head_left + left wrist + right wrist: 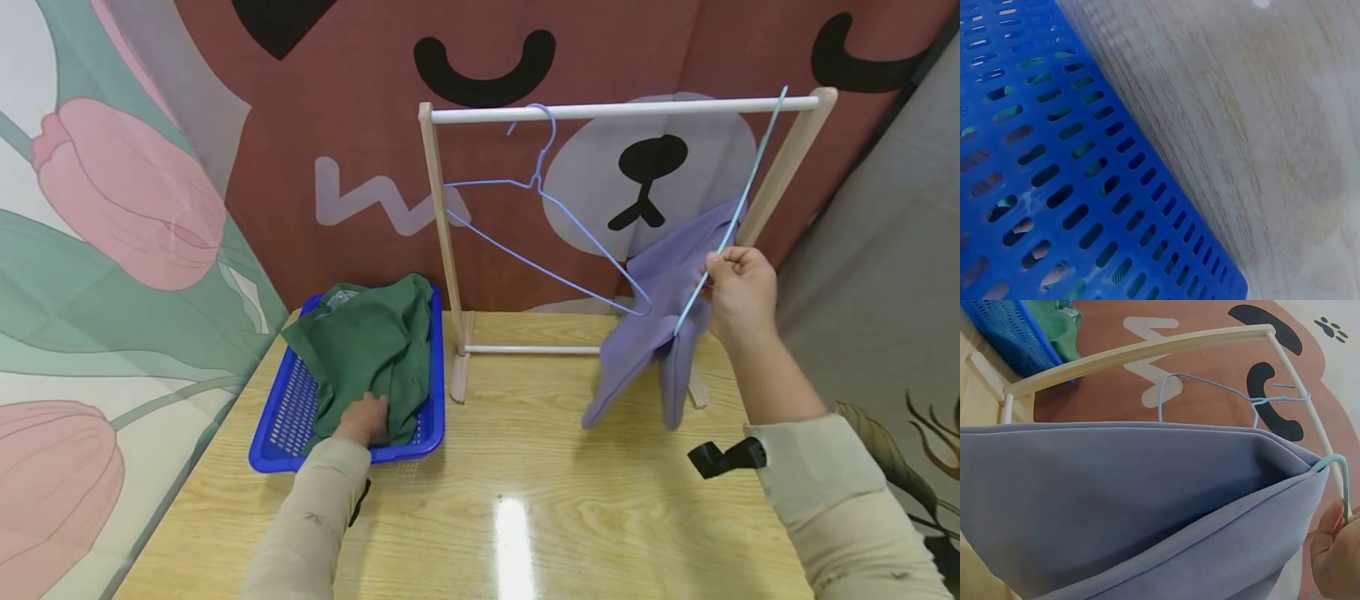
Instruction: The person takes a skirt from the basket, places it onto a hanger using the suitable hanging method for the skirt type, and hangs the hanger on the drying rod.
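Lilac garment [666, 285] hangs L of R hand [744, 290].

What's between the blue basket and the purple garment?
Head view: the rack's left post, lower white bar and most of the blue hanger lie between basket and purple garment, over the tabletop.

Wood-grain bench [562, 467] below the left hand [365, 418]
Tulip curtain [120, 200] left of that hand, brown animal-face backdrop [360, 117] beyond, grey drape [877, 275] right of the right hand [742, 296].
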Tool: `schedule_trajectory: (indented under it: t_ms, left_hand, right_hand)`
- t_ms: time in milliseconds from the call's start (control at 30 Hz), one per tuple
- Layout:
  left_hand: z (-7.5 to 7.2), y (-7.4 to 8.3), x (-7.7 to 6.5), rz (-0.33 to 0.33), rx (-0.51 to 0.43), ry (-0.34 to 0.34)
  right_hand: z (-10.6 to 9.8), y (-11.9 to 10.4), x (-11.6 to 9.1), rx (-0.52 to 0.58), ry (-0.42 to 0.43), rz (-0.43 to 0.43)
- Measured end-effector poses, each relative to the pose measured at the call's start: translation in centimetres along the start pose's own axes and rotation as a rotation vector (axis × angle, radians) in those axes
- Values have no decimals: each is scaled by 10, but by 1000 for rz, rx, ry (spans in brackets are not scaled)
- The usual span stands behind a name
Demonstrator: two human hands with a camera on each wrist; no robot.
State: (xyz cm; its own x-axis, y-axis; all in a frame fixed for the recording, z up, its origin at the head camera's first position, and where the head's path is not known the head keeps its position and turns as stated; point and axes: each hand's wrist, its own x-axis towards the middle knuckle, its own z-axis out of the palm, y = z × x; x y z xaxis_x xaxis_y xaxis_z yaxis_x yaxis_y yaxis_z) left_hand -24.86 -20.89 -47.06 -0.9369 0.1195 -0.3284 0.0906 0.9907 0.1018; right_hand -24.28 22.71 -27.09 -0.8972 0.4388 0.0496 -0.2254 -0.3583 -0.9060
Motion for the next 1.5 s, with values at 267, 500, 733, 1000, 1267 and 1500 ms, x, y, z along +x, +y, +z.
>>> schedule_trajectory:
  t_ms: [267, 500, 733, 1000, 1267, 1500]
  left_hand:
    - [5, 8, 3, 88, 117, 41]
    - [9, 7, 6, 118, 103, 51]
    - [15, 1, 14, 117, 94, 66]
    - [161, -106, 172, 165, 160, 225]
    - [90, -60, 95, 119, 110, 171]
    - [3, -1, 4, 31, -13, 125]
  right_hand:
    - [-5, 9, -2, 47, -22, 5]
    - [-12, 14, -1, 109, -65, 32]
    - [-16, 15, -2, 168, -92, 54]
    - [-18, 17, -6, 305, -242, 87]
    - [-18, 20, -13, 352, -352, 60]
    - [-23, 27, -20, 250, -364, 43]
